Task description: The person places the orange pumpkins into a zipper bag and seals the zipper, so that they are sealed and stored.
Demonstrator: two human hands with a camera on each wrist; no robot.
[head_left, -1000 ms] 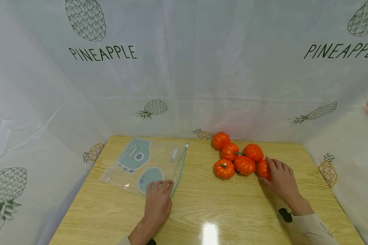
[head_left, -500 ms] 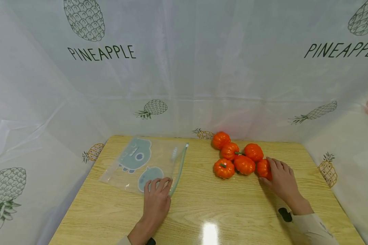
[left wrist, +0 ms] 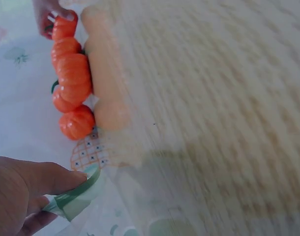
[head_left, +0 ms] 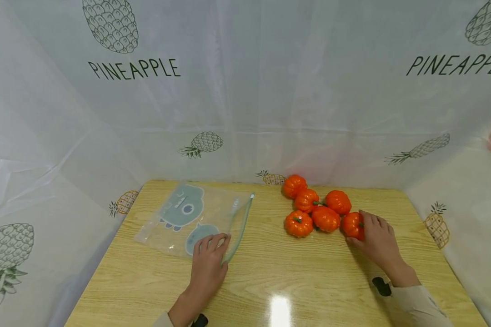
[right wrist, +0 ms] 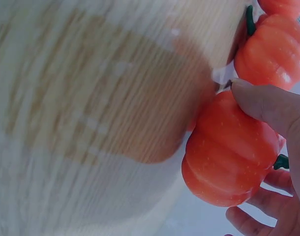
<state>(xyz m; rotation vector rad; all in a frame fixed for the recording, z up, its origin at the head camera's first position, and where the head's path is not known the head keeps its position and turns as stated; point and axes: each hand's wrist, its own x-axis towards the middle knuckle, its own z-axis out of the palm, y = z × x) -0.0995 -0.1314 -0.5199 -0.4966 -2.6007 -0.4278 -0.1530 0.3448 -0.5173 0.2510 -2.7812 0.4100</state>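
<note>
A clear zip bag (head_left: pixel 218 200) with blue cartoon prints lies at the left of the table. My left hand (head_left: pixel 207 265) pinches its green zip edge near the front corner; in the left wrist view the green edge (left wrist: pixel 77 196) sits between thumb and fingers. On the right, my right hand (head_left: pixel 378 240) holds an orange toy pumpkin (head_left: pixel 352 226). The right wrist view shows the thumb on one side of this pumpkin (right wrist: pixel 228 152) and fingers round the other, by its green stem. Several similar pumpkins (head_left: pixel 326 219) cluster just left of it.
The wooden table (head_left: pixel 270 277) is walled at the back and sides by a white pineapple-print sheet (head_left: pixel 245 91). The rearmost pumpkin (head_left: pixel 294 186) stands close to the back sheet. A bright light reflection (head_left: pixel 280 311) shows near the front.
My left hand has shifted slightly, and the bag's green edge now bows more and stands a little apart from the layer below. The held pumpkin has turned slightly, showing its stem.
</note>
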